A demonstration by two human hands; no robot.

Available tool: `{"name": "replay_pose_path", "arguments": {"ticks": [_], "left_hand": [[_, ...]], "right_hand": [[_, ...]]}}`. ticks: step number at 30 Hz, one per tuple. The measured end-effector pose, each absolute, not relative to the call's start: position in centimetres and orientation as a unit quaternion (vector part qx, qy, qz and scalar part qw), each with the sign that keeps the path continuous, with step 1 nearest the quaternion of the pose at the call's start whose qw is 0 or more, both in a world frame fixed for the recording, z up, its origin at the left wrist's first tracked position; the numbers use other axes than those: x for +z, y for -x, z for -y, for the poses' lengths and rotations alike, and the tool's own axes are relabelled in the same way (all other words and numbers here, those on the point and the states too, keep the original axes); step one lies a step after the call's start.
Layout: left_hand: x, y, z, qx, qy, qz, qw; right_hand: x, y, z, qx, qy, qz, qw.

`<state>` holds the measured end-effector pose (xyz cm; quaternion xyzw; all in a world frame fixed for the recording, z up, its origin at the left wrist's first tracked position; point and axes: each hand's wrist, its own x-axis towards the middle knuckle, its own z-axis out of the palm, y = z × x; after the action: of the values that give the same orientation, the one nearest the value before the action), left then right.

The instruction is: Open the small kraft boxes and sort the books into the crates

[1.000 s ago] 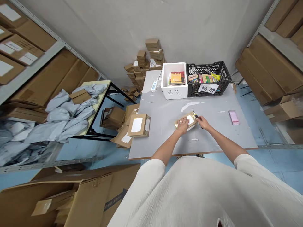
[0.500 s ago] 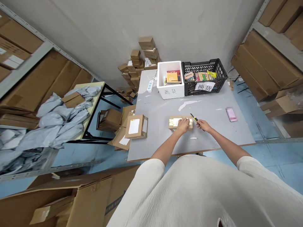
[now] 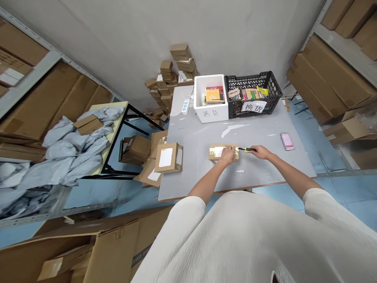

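Note:
A small taped cardboard box (image 3: 215, 152) with a white label lies on the grey table (image 3: 197, 177) in front of me. My left hand (image 3: 227, 155) rests on its top towards the right end, fingers curled over it and holding it down. In my right hand (image 3: 261, 152), closed round the handle, is a black and yellow utility knife (image 3: 246, 149). The knife lies nearly level, and its tip meets the box's right end by the left fingers. Whether the blade is in the tape is too small to tell.
A second labelled box (image 3: 169, 157) sits at the table's left edge. At the back stand a white foam box (image 3: 211, 114) with books and a black crate (image 3: 266, 108). A pink blurred item (image 3: 287, 141) lies right. Grey parcels (image 3: 67, 153) cover a side table.
My right hand has moved to the right and slightly up. The knife has turned from a slant to nearly level, its tip now at the box's right end. My left hand stays on the box.

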<state>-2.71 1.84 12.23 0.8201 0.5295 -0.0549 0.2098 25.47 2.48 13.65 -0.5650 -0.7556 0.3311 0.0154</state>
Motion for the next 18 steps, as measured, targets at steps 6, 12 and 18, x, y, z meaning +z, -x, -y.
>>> {"name": "replay_pose_path", "arguments": {"ticks": [6,12,18], "left_hand": [[11.7,2.8,-1.6,-0.054,-0.821,-0.531,0.204],[11.2,3.0,-1.4,-0.032,-0.825,-0.530,0.194],[11.0,3.1,-1.2,-0.029,-0.825,-0.531,0.192]], "right_hand": [[13.3,-24.5,-4.0,0.295,0.555,0.777,-0.032],[12.8,-22.8,-6.1,0.263,0.527,0.807,-0.045],[13.2,-22.1,-7.1,0.349,0.560,0.749,-0.057]]}}
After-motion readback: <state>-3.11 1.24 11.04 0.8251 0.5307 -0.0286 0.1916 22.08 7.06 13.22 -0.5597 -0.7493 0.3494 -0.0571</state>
